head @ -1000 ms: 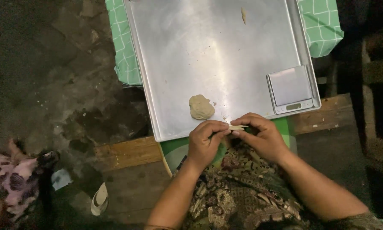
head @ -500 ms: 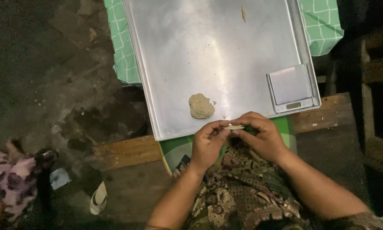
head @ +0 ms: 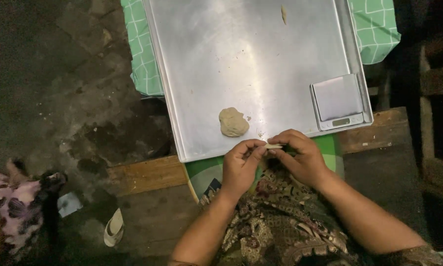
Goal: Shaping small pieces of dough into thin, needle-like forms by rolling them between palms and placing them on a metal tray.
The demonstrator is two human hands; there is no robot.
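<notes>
My left hand [head: 241, 165] and my right hand [head: 300, 157] meet at the near edge of a large metal tray [head: 251, 54]. Between their fingertips they pinch a small pale strip of dough [head: 273, 146]. A beige dough lump [head: 233, 121] lies on the tray just beyond my left hand. A tiny scrap of dough [head: 283, 14] sits at the tray's far end. A small silver kitchen scale [head: 337, 101] stands in the tray's near right corner, close to my right hand.
The tray rests on a green checked cloth [head: 142, 69] over a wooden bench [head: 147, 172]. Dark stone floor lies to the left, with a sandal [head: 114, 227] and a person in patterned clothing [head: 10, 207] at the lower left. My patterned skirt [head: 280, 221] fills the bottom.
The hands stay at the tray's edge, still working the small dough strip with small finger movements. The view has shifted slightly; the person at the lower left has moved a little.
</notes>
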